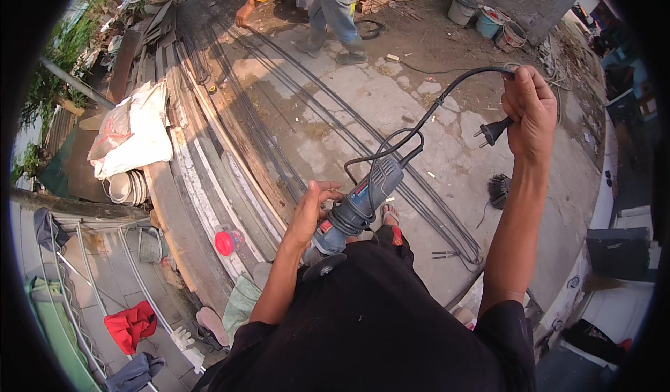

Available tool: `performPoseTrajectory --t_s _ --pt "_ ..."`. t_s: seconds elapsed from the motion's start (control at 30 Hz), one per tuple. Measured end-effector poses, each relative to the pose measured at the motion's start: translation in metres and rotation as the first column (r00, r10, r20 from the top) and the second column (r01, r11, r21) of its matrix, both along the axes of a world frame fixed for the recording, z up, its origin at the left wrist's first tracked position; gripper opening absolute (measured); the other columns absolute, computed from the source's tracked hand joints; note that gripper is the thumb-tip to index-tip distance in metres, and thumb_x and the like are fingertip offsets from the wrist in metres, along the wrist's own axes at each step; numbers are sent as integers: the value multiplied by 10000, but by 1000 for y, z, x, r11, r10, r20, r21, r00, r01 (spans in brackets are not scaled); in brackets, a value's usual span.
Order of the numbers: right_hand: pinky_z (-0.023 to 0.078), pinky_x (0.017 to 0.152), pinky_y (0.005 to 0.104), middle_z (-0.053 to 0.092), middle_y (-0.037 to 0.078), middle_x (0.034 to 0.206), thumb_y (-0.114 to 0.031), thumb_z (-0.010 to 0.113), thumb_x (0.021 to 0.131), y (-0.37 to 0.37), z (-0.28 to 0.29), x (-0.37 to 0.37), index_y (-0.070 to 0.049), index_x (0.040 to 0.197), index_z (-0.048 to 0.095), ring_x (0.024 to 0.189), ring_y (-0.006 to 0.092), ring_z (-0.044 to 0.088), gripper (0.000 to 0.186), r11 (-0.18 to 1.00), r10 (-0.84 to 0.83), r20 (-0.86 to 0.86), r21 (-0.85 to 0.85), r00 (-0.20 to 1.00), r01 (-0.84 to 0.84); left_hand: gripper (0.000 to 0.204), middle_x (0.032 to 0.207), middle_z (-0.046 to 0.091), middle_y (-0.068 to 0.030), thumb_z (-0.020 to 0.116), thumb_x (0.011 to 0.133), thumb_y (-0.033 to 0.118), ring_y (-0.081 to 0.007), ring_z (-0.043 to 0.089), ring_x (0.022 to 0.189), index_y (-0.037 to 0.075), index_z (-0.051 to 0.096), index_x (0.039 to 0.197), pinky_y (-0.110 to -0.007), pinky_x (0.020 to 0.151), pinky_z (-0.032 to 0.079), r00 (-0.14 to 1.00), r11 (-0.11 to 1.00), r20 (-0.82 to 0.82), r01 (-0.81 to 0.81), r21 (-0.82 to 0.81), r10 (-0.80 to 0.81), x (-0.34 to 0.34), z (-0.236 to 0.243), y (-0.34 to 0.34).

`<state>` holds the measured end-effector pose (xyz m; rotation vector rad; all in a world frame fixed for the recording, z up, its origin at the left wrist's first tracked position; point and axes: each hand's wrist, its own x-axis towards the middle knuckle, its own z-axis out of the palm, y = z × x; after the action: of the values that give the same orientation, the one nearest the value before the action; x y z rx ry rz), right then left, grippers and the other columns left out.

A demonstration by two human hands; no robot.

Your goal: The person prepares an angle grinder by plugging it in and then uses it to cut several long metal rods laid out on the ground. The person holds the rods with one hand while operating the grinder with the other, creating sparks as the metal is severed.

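Observation:
My right hand (532,102) is raised at the right, its fingers closed on a black power cord (460,81). The cord's two-pin plug (493,132) sticks out below those fingers, pointing left. From the hand the cord sags and loops down to a blue and grey angle grinder (368,195) in front of my waist. Some turns of cord lie around the grinder's body. My left hand (313,207) is at the grinder's left side, thumb up and fingers reaching against it. The grinder's body hides part of that grip, and its head is close to my black shirt.
Long bent steel bars (335,123) cross the concrete ahead. Wooden planks (202,162) and a white sack (136,130) lie left. A co-worker in orange (335,8) bends over the bars' far end. Buckets (464,8) stand at the back right; a clothes rack (150,298) is lower left.

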<state>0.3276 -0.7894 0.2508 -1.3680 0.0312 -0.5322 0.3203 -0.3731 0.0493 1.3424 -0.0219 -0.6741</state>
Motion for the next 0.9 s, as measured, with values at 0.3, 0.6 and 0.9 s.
performPoseTrajectory --t_s 0.3,0.6,0.9 --pt "571 779 472 783 220 872 -285 890 800 -113 -165 -69 -23 951 846 835 347 764 305 358 -426 -745 -660 514 -660 705 1202 717 -133 552 1095 618 -160 687 990 -17 612 1396 -269 858 523 981 994 173 -73 -75 85 0 -11 6" --pt "570 916 422 692 158 1324 -369 922 830 105 -131 -95 -113 1434 696 1053 346 715 694 626 -6 -632 -606 775 -490 522 1146 749 -137 798 1016 349 -162 683 1051 -25 639 1345 -309 926 525 959 977 211 -206 59 190 2 3 9" --pt "542 998 404 765 167 1283 -370 922 860 178 -196 -90 9 1400 672 1095 264 738 705 801 446 -542 -113 712 -588 512 1161 743 -179 792 1014 334 -151 689 929 -29 627 1336 -301 801 573 934 980 356 -46 192 -27 -4 37 -16"
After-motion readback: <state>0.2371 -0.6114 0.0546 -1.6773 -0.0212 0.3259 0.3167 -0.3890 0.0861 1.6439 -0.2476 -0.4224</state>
